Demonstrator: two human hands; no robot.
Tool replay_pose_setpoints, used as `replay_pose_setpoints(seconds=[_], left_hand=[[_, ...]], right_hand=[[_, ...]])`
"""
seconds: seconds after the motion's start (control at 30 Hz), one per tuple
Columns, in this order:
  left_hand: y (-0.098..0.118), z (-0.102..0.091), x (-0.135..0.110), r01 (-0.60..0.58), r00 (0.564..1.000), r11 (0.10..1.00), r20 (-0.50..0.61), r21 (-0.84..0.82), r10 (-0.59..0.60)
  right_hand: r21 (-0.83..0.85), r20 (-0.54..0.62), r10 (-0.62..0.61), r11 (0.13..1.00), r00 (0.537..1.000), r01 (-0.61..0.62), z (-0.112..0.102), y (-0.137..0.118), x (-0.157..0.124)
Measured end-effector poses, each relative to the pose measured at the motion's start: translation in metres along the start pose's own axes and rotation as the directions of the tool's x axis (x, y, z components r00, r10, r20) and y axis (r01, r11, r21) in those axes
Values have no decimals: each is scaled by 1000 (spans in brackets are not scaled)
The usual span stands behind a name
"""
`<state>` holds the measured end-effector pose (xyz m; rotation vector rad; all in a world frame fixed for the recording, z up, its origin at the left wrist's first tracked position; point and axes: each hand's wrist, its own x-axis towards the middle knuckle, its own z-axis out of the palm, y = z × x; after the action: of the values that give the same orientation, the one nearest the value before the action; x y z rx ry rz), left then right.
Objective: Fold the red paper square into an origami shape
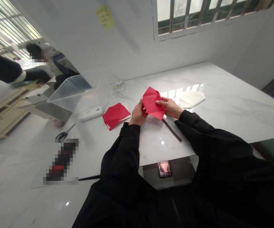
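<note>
The left hand (pixel 139 114) and right hand (pixel 171 107) hold a folded red sheet (pixel 152 103) between them, just above the white marble-look table (pixel 234 104). The right fingers (pixel 162 102) lie together across the top of the sheet, clamping it against the thumb. The left fingers are clamped on its near-left edge, though the sheet partly hides them.

Left of the hands lies a second red sheet (pixel 115 115), folded, with white paper showing at its edges. Beyond it are a white power bank (pixel 91 114) and a clear plastic bin (pixel 70 90), tilted in the view. A dark stick (pixel 172 129) lies just below the right hand, and a pale paper shape (pixel 191 99) lies to the far right. Scissors (pixel 64 134) sit near the left, beside a blurred object (pixel 61 161). A phone (pixel 164 168) lies on a dark surface at the near edge. A co-worker's dark sleeve (pixel 6 66) shows at far left.
</note>
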<state>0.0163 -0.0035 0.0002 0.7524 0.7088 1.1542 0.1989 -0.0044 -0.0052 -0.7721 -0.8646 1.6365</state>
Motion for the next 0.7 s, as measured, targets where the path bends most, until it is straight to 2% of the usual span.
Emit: replay_pose_setpoints(seconds=[0.1,0.2,0.47,0.7], left_hand=[[-1,-2,-1,-108,994,986,46,127,103],[-1,0,-2,-146,988,972,69,186,135],[-4,2,-1,-213,977,953,46,215,208],[-6,-2,0,-246,969,934,50,261,241]], right_hand=[[7,-1,-6,1000,1000,6,2,-1,-1],[-4,-5,3,1000,1000,-3,4,0,-3],[-27,35,-5,1000,999,6,5,5,-3],[-30,16,-33,999,999,34,6,6,-3]])
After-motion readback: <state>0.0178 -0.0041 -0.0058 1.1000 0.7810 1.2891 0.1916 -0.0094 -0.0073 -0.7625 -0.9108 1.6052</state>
